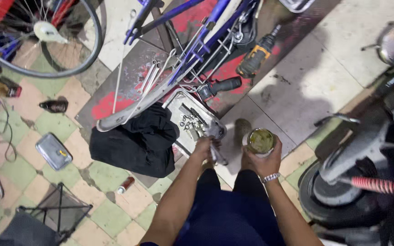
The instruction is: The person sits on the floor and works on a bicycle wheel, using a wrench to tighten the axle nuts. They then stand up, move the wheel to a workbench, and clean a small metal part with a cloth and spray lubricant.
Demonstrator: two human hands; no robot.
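I look down at my legs in dark blue trousers. My right hand [264, 160] grips a round open tin [261, 140] filled with yellow-green grease. My left hand [203, 148] is closed on a slim metal tool [218, 154] at the near edge of a grey metal tray [181, 101] holding several nuts, bolts and small parts. A purple bicycle frame [197, 43] with a silver mudguard [133, 108] lies just beyond the tray.
A black cloth [135, 143] lies left of the tray. A yellow-black power drill [257, 55] sits on the stained floor behind. A bicycle wheel [42, 36] is top left, a scooter wheel and red spring [372, 184] at right, a small metal tin [53, 151] and a spray can [125, 184] at left.
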